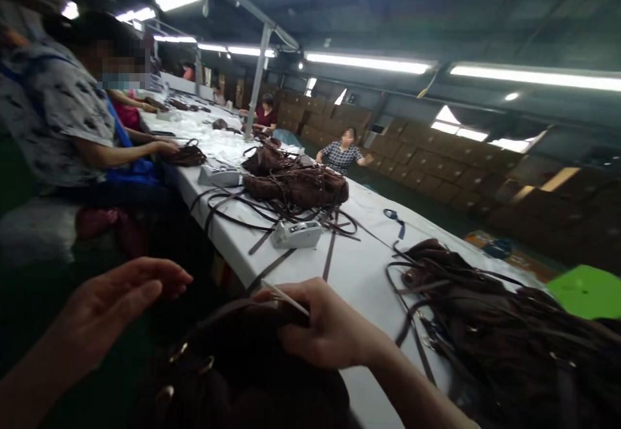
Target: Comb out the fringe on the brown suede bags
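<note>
A dark brown bag (252, 358) with gold-coloured metal rings is right in front of me, at the table's near edge. My right hand (325, 325) is closed on the bag's upper rim. Along its fingers lies a thin pale stick (286, 296), whose exact kind I cannot make out. Left of the bag, my left hand (121, 299) hovers in the air with fingers stretched out and thumb apart, holding nothing. Much of the bag's lower part is lost in shadow.
The white table (310, 267) carries a tape dispenser (297, 235), another dispenser (219, 176), a heap of brown bags (295, 183) with straps, and a larger pile (509, 332) at right. A co-worker (63, 105) sits at left; cartons (427, 164) line the back.
</note>
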### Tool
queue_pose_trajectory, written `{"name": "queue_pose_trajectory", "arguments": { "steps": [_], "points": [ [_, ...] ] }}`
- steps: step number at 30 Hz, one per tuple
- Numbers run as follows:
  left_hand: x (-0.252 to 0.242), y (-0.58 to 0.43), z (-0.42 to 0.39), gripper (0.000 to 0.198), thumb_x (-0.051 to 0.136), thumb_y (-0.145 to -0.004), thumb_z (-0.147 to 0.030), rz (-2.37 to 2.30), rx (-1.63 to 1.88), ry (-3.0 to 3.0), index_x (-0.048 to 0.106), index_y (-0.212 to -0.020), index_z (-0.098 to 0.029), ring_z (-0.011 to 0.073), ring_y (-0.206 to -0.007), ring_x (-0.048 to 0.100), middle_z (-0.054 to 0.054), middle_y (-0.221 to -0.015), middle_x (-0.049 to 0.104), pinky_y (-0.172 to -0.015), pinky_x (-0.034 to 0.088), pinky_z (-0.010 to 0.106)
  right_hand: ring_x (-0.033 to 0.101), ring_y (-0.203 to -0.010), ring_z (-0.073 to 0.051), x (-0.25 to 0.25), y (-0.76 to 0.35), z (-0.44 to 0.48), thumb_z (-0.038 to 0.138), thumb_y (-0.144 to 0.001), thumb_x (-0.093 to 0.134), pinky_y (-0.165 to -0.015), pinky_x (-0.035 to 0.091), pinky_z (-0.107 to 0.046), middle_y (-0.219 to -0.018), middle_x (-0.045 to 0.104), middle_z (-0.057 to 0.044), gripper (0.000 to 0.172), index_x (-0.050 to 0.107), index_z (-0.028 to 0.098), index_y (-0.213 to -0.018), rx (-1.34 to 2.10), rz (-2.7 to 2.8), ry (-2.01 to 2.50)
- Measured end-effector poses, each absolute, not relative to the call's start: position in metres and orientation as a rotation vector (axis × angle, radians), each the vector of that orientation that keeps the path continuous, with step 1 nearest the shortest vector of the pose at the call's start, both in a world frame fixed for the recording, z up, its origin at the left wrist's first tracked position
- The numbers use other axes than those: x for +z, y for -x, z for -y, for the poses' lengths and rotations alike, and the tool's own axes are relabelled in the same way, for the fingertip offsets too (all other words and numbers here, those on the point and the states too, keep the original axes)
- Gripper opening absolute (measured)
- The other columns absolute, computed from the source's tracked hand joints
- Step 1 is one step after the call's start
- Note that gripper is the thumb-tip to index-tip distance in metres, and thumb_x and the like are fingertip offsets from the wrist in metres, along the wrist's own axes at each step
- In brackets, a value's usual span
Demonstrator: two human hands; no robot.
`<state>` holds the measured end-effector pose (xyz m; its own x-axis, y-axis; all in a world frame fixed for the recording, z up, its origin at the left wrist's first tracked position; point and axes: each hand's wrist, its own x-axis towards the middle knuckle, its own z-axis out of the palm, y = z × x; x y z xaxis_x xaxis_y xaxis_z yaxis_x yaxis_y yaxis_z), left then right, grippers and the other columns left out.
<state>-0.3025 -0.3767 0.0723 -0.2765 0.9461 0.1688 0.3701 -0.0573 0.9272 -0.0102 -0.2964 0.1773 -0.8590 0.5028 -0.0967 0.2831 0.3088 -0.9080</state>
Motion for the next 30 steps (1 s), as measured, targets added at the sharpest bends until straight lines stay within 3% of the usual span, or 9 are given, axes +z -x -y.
{"name": "queue_pose_trajectory", "arguments": {
  "steps": [3,6,9,11,14,18,24,27,30],
  "points": [
    [0.084,0.298,0.393,0.034,0.054,-0.086,-0.046,-1.539,1.044,-1.910,0.060,-0.116,-0.032,0.0256,-0.110,0.059,0.002,-0.117,0.066,-0.094,0.049,0.037,0.043,-0.060,-0.007,0.160,0.043,0.289,0.008,-0.068,0.046,-0.049,0.031,-0.015,-0.074,0.053,0.004,0.044,0.064,0.016,-0.108,1.595,2.356,0.623],
    [0.088,0.286,0.388,0.040,0.057,-0.086,-0.045,-1.525,0.727,-2.457,0.058,-0.123,-0.028,0.0262,-0.117,0.054,0.005,-0.124,0.062,-0.111,0.030,0.046,0.043,-0.060,-0.007,0.145,0.061,0.278,0.010,-0.067,0.050,-0.051,0.031,-0.016,-0.073,0.054,0.004,0.040,0.064,0.014,-0.104,1.634,2.234,0.597],
    [0.092,0.271,0.370,0.048,0.054,-0.086,-0.051,-1.444,0.562,-2.740,0.056,-0.122,-0.020,0.0280,-0.114,0.055,0.010,-0.119,0.063,-0.114,0.013,0.056,0.041,-0.054,-0.006,0.133,0.066,0.266,0.014,-0.064,0.056,-0.049,0.030,-0.017,-0.064,0.052,0.006,0.041,0.064,0.013,-0.104,1.635,2.029,0.717],
    [0.096,0.260,0.355,0.052,0.053,-0.084,-0.057,-1.313,0.474,-2.825,0.059,-0.113,-0.015,0.0281,-0.104,0.059,0.012,-0.107,0.066,-0.109,0.025,0.054,0.040,-0.052,-0.006,0.128,0.067,0.258,0.015,-0.061,0.058,-0.048,0.029,-0.017,-0.060,0.051,0.007,0.042,0.064,0.013,-0.103,1.600,1.904,0.830],
    [0.096,0.243,0.336,0.046,0.052,-0.085,-0.057,-1.301,0.405,-2.823,0.059,-0.098,-0.014,0.0266,-0.083,0.062,0.011,-0.088,0.066,-0.081,0.047,0.039,0.040,-0.049,-0.006,0.122,0.068,0.249,0.016,-0.058,0.059,-0.046,0.029,-0.017,-0.057,0.049,0.008,0.044,0.064,0.013,-0.102,1.583,1.783,0.928],
    [0.086,0.236,0.316,0.037,0.048,-0.088,-0.051,-1.478,0.259,-2.591,0.059,-0.101,-0.019,0.0274,-0.069,0.065,0.010,-0.081,0.068,-0.060,0.046,0.033,0.039,-0.046,-0.005,0.107,0.068,0.237,0.019,-0.060,0.064,-0.044,0.028,-0.017,-0.055,0.046,0.009,0.048,0.060,0.013,-0.107,1.642,1.769,0.913],
    [0.064,0.285,0.319,0.038,0.049,-0.087,-0.051,-1.572,0.512,-1.864,0.066,-0.100,-0.020,0.0285,-0.098,0.063,0.009,-0.105,0.070,-0.087,0.047,0.037,0.030,-0.035,-0.004,0.049,0.041,0.206,0.054,-0.075,0.054,-0.035,0.019,-0.017,-0.061,0.055,0.007,0.043,0.044,0.021,-0.100,1.617,1.188,1.103],
    [0.048,0.311,0.339,0.045,0.058,-0.081,-0.055,-1.483,0.775,-1.246,0.065,-0.108,-0.020,0.0253,-0.108,0.061,0.005,-0.113,0.068,-0.091,0.048,0.031,0.035,-0.032,-0.007,-0.001,0.035,0.210,0.055,-0.078,0.047,-0.033,0.024,-0.019,-0.050,0.050,0.006,0.037,0.045,0.019,-0.088,1.738,0.889,1.285],
    [0.030,0.324,0.360,0.058,0.068,-0.073,-0.056,-1.374,0.967,-0.759,0.062,-0.113,-0.015,0.0269,-0.101,0.066,0.010,-0.107,0.071,-0.087,0.053,0.034,0.049,-0.037,-0.013,-0.051,0.046,0.235,0.055,-0.073,0.059,-0.037,0.036,-0.021,-0.050,0.053,0.004,0.040,0.045,0.020,-0.086,1.821,0.792,1.298]
  ]
}}
